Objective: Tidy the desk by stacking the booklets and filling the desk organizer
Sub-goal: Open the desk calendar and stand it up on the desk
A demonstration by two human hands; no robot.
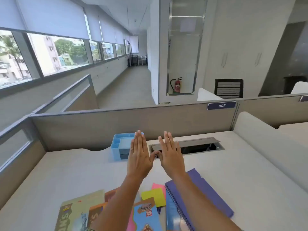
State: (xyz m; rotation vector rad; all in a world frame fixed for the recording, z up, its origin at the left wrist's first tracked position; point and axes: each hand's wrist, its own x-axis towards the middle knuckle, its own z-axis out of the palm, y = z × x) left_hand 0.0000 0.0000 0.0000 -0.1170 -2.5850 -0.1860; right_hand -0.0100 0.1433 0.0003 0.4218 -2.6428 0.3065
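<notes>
Both hands up, flat and empty: the left hand [139, 155] and right hand [171, 155] hover side by side, fingers straight, holding nothing. Just behind the left sits the blue desk organizer [120, 145] by the partition. Near the person's edge of the desk [66, 167], booklets [80, 210] lie scattered beside sticky notes [155, 195] and a purple spiral notebook [200, 195].

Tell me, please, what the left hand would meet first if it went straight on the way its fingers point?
Probably the light blue plastic desk organizer: the open left hand points away toward it, and the grey partition wall stands just behind. Depth is unclear.
</notes>
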